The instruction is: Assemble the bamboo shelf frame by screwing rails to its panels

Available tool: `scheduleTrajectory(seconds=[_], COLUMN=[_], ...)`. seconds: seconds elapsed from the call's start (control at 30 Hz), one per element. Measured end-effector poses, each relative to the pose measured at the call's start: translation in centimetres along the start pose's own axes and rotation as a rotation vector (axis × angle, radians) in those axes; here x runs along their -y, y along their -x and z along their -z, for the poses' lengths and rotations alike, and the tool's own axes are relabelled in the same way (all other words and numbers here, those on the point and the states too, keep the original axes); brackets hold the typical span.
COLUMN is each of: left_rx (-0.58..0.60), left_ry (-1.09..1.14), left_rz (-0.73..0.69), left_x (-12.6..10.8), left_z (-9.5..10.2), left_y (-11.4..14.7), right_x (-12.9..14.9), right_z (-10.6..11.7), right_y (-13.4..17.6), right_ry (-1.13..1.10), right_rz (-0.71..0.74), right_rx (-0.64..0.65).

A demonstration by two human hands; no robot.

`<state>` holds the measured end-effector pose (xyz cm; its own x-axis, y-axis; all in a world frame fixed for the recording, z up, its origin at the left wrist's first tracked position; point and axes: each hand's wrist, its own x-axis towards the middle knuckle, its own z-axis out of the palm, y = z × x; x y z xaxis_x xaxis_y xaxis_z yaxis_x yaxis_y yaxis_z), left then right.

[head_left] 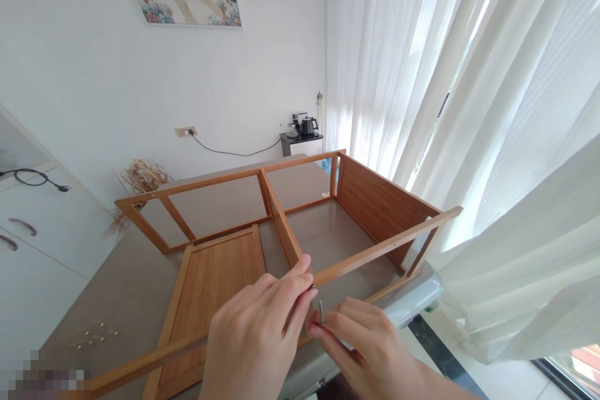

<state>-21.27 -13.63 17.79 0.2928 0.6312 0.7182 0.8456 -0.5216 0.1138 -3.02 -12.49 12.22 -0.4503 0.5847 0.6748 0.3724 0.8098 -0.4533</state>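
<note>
Tabletop point(135, 281) below, left hand point(260, 322) arched, right hand point(360, 331) seemingly pinching rod point(321, 311)

On the flat beige tabletop point(126, 287): open brown wooden frame point(284, 225), with flat brown rectangular wooden panel point(220, 265) in its left part. Left of the panel: small brass-coloured metal fittings point(101, 325). At the frame's near side: left hand point(260, 319); just to its right, right hand point(363, 330), thin silver metal rod point(321, 310) in its fingers. Behind the table: black kettle point(308, 127) on small black-topped cabinet point(304, 147). Far right: long white fabric curtains point(384, 37).
</note>
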Motion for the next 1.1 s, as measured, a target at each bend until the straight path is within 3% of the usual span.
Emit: scheduleTrajectory(seconds=[0.17,0.37,0.6,0.93,1.1], left_rx=[-0.019,-0.002,-0.016,-0.018,-0.012], left_ry=[-0.017,-0.019,-0.013,-0.028,-0.021], left_rz=[-0.009,0.004,0.000,-0.008,-0.011], left_x=[-0.1,0.0,0.0,-0.2,-0.3], left_z=[0.2,0.0,0.1,0.1,0.2], left_y=[0.0,0.2,-0.1,-0.1,-0.2], right_x=[-0.4,-0.8,-0.9,0.1,0.1], right_z=[2.3,2.2,2.3,3.3,3.3], right_y=[-1.3,-1.5,-1.4,-2.0,-2.0], right_ry=[0.082,0.143,0.143,0.106,0.078], right_rz=[0.057,0.127,0.115,0.012,-0.023], right_rx=[0.068,0.053,0.051,0.180,0.185])
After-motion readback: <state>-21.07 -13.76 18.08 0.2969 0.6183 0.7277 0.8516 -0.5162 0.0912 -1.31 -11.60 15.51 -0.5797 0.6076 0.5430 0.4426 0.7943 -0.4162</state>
